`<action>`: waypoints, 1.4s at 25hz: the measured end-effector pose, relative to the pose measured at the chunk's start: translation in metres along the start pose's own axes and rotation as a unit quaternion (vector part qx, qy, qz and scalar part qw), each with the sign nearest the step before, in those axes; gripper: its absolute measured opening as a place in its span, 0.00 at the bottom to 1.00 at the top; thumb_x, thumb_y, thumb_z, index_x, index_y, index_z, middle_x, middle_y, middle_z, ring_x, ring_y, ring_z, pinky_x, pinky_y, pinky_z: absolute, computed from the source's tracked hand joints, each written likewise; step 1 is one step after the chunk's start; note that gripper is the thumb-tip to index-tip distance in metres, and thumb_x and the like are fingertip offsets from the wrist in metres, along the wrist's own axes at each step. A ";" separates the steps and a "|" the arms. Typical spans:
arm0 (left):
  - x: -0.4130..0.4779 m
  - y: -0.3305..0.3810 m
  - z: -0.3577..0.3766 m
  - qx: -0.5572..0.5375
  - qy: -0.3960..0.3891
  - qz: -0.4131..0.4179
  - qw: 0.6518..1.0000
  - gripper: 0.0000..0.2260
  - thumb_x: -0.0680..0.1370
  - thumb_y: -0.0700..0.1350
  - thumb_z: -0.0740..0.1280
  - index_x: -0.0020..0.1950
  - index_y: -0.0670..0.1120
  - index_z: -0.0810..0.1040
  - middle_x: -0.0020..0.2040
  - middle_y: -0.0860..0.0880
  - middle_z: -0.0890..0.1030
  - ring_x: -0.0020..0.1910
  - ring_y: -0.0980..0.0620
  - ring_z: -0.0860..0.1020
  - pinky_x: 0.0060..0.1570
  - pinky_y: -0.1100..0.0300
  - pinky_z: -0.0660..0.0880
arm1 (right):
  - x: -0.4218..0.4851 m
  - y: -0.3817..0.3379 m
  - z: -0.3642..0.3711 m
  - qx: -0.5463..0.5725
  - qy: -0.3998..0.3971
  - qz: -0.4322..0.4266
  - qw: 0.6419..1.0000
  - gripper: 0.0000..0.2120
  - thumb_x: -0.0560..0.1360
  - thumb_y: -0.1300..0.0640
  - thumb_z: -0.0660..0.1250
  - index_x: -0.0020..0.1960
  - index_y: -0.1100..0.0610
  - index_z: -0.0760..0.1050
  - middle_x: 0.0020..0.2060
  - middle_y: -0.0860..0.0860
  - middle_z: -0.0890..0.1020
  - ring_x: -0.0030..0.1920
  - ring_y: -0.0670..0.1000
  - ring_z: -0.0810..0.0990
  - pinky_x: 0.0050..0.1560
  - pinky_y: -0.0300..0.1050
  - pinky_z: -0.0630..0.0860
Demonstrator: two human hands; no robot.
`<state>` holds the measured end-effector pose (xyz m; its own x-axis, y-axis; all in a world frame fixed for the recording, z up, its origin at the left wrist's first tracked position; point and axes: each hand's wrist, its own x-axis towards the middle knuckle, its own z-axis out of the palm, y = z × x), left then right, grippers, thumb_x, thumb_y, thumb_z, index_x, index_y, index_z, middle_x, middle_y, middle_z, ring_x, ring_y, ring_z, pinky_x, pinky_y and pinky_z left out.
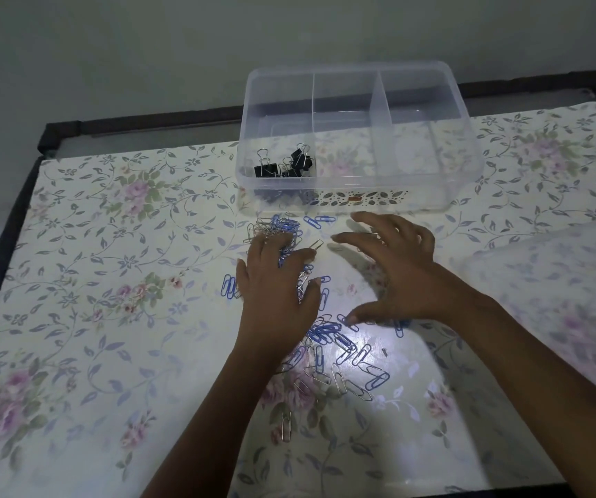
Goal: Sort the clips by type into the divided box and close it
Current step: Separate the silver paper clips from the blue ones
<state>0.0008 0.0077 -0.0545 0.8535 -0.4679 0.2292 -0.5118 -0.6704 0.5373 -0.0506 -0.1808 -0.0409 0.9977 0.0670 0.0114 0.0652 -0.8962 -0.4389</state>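
A dark-framed table covered with a glossy cream cloth printed with purple flowers and grey-green leaves (117, 246) fills the view. At its far side, right of centre, stands a clear, rectangular plastic box with no lid on it (461, 163), split by two upright clear walls into a left, a middle and a right compartment. At the right edge of the table lies a blurred translucent sheet-like piece (558, 274); what it is cannot be told. In front of the box, both bare forearms reach in from the near edge. The right hand (397, 271) is spread wide with the fingers slightly bent and pointing left towards the other hand. It grips nothing, and its thumb tip comes down at the edge of the clips. The left hand (275, 285) lies palm down with the fingers splayed, pressing flat on loose clips without pinching any. A scatter of blue and silver wire paper clips (339, 350) runs across the cloth from just before the box front, under and between the hands, to a thicker heap near the left wrist. A few small black binder clips with silver wire handles (285, 167) sit in the box's left compartment, at its near end.
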 end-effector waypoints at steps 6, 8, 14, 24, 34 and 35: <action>-0.002 0.003 0.000 0.009 -0.024 -0.018 1.000 0.20 0.72 0.55 0.58 0.58 0.47 0.77 0.63 0.44 0.72 0.69 0.38 0.63 0.59 0.31 0.62 | 0.002 0.002 0.003 -0.026 0.046 0.029 0.998 0.51 0.46 0.19 0.56 0.66 0.38 0.58 0.71 0.47 0.61 0.69 0.50 0.54 0.65 0.57 0.48; -0.002 0.003 -0.001 0.003 -0.028 -0.025 0.999 0.17 0.73 0.51 0.60 0.58 0.47 0.77 0.64 0.44 0.72 0.70 0.39 0.61 0.61 0.31 0.61 | 0.003 0.002 0.004 -0.034 0.076 0.048 0.995 0.50 0.50 0.18 0.51 0.65 0.43 0.66 0.68 0.49 0.66 0.67 0.52 0.58 0.63 0.56 0.50; -0.003 0.002 -0.001 -0.004 -0.009 -0.014 1.000 0.15 0.72 0.47 0.61 0.56 0.45 0.77 0.62 0.43 0.74 0.68 0.37 0.64 0.60 0.32 0.63 | 0.005 0.004 0.001 -0.059 0.168 0.121 0.977 0.24 0.67 0.37 0.66 0.54 0.52 0.76 0.55 0.53 0.74 0.58 0.56 0.67 0.52 0.48 0.54; 0.000 -0.001 -0.006 0.017 -0.006 -0.039 0.999 0.22 0.73 0.53 0.56 0.60 0.44 0.77 0.64 0.42 0.74 0.66 0.36 0.68 0.61 0.35 0.65 | 0.016 -0.017 0.023 -0.084 0.109 -0.012 0.990 0.18 0.73 0.45 0.56 0.59 0.45 0.75 0.63 0.54 0.74 0.59 0.55 0.63 0.52 0.51 0.56; 0.000 0.001 -0.014 0.026 0.022 -0.064 0.997 0.11 0.69 0.46 0.65 0.48 0.45 0.81 0.56 0.43 0.78 0.58 0.41 0.74 0.54 0.44 0.73 | 0.013 -0.016 0.002 -0.109 0.212 0.042 0.970 0.16 0.66 0.52 0.56 0.32 0.56 0.81 0.49 0.51 0.81 0.55 0.54 0.69 0.53 0.49 0.57; 0.001 0.001 -0.016 0.026 0.024 -0.076 0.996 0.10 0.69 0.46 0.65 0.48 0.45 0.81 0.56 0.44 0.78 0.58 0.41 0.74 0.54 0.45 0.73 | 0.012 -0.016 0.000 -0.109 0.224 0.047 0.967 0.15 0.65 0.53 0.56 0.29 0.57 0.79 0.47 0.51 0.81 0.53 0.54 0.71 0.52 0.49 0.57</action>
<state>0.0023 0.0158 -0.0412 0.9250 -0.3307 0.1873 -0.3787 -0.7609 0.5268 -0.0393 -0.1653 -0.0339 0.9048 -0.1718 0.3897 -0.0717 -0.9634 -0.2583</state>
